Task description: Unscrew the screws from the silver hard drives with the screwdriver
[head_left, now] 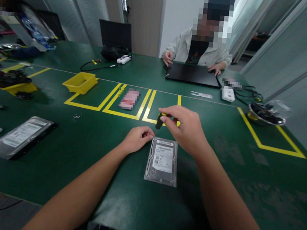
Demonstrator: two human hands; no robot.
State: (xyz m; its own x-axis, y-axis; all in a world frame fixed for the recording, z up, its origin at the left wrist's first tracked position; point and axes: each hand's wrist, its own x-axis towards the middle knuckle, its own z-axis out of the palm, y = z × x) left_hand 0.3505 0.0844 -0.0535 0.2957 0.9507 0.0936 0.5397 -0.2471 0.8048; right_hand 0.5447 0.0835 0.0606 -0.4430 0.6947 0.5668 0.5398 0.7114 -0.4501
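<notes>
A silver hard drive (163, 161) with a white label lies flat on the green table in front of me. My right hand (183, 127) grips a screwdriver (159, 121) with a dark and yellow handle, held nearly upright. Its thin shaft points down at the drive's far left corner. Beside that corner, my left hand (138, 138) has its thumb and fingers pinched together close to the screwdriver tip. Whether a small part sits between those fingertips is too small to make out.
Another hard drive (19, 136) lies at left, with small screws (77, 116) beyond it. A yellow bin (81, 83) stands farther back. At right is a metal bowl (266, 115) of dark parts. Across the table, a person (200, 43) has both hands on a closed laptop (192, 74).
</notes>
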